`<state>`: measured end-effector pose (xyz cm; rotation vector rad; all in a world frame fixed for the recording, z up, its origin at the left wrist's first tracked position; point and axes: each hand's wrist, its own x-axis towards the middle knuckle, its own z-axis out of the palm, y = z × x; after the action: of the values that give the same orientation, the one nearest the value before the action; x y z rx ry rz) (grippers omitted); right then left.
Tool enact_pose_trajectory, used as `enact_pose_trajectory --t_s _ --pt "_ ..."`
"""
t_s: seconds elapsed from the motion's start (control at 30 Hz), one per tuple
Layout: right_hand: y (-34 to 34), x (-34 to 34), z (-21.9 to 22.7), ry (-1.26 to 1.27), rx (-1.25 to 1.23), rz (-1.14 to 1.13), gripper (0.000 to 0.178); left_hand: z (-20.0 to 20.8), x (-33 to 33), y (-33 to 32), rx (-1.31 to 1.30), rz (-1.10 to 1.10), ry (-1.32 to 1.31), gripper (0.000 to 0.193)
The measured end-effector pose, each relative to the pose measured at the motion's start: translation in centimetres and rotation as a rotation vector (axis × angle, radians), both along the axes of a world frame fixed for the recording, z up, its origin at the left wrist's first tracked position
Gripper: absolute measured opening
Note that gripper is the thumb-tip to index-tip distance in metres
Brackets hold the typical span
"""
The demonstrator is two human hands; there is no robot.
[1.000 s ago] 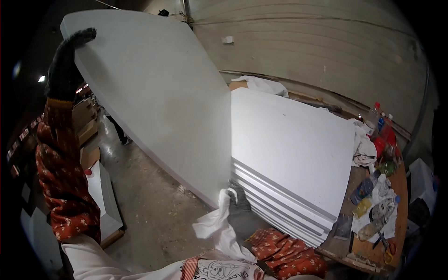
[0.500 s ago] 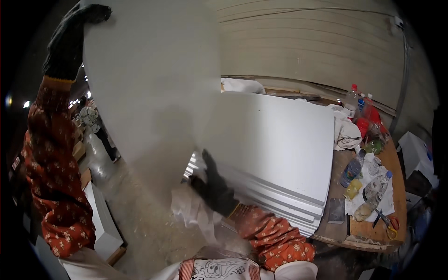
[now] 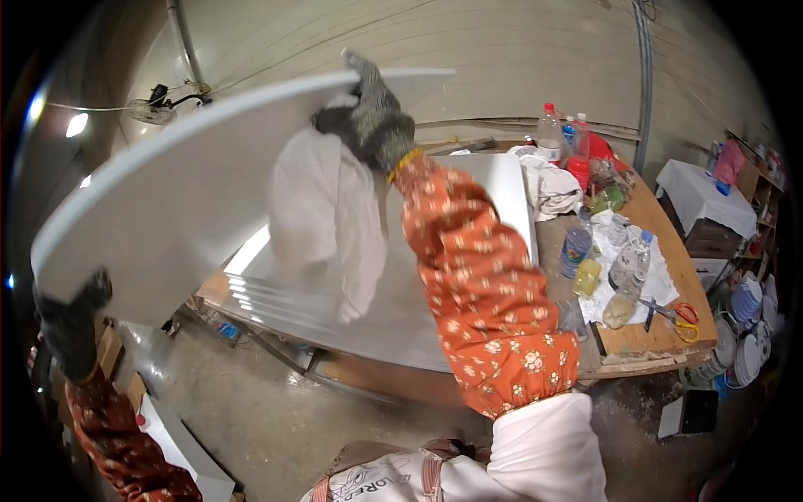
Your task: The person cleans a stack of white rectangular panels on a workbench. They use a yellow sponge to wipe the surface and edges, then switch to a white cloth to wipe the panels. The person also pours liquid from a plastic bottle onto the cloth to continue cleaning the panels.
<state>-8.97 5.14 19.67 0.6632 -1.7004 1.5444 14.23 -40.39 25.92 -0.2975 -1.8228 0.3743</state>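
Panel (image 3: 201, 180) tilted at 10 o'clock; left hand (image 3: 69, 326) pinches its edge near 9, fingers behind hidden; right hand (image 3: 372, 124) near 12 grasps white cloth (image 3: 322, 213), hiding some top edge, can't tell if fingers pinch panel too; panel stack (image 3: 410, 297) toward 6, blurred, half-covered.

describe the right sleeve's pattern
Right sleeve: small pale flowers on orange-red, best seen in the head view.

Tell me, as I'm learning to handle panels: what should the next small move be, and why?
Probably draw the limp white cloth along the upper edge of the large flat white panel: the dark-gloved right hand holds the cloth at that edge, and the dark-gloved left hand grips the tilted panel near its lower left corner, which should help steady it.
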Motion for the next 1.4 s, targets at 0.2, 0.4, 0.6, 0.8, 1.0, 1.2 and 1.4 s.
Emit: enact_pose_trajectory --t_s 0.2,0.4,0.6,0.8,1.0,1.2,1.4 --pt "-0.7 4.0 -7.5 0.007 0.084 -0.052 0.055 -8.6 5.2 0.0 0.184 -0.09 -0.657 0.047" --pt "-3.5 8.8 -14.3 -0.118 0.078 0.193 0.037 -16.4 6.4 4.2 0.133 -0.237 -0.901 0.032" --pt "-6.2 10.5 -28.2 0.199 -0.173 0.106 0.035 -22.5 7.4 6.0 -0.04 -0.169 -0.879 0.03" --pt "-5.6 17.7 -29.3 -0.141 0.107 0.052 0.045 -27.0 8.7 1.7 -0.136 -0.195 -0.787 0.03" --pt "-5.6 20.6 -30.3 -0.068 0.218 0.014 0.046 -28.9 4.0 -4.7 -0.099 -0.089 -0.862 0.032" --pt "-6.5 20.6 -29.4 -0.122 0.203 -0.013 0.043 -28.2 -3.8 -5.6 -0.096 -0.215 -0.849 0.035" --pt "-4.4 20.7 -28.2 -0.239 0.243 0.184 0.045 -28.8 -6.9 -8.2 -0.01 -0.157 -1.056 0.035"
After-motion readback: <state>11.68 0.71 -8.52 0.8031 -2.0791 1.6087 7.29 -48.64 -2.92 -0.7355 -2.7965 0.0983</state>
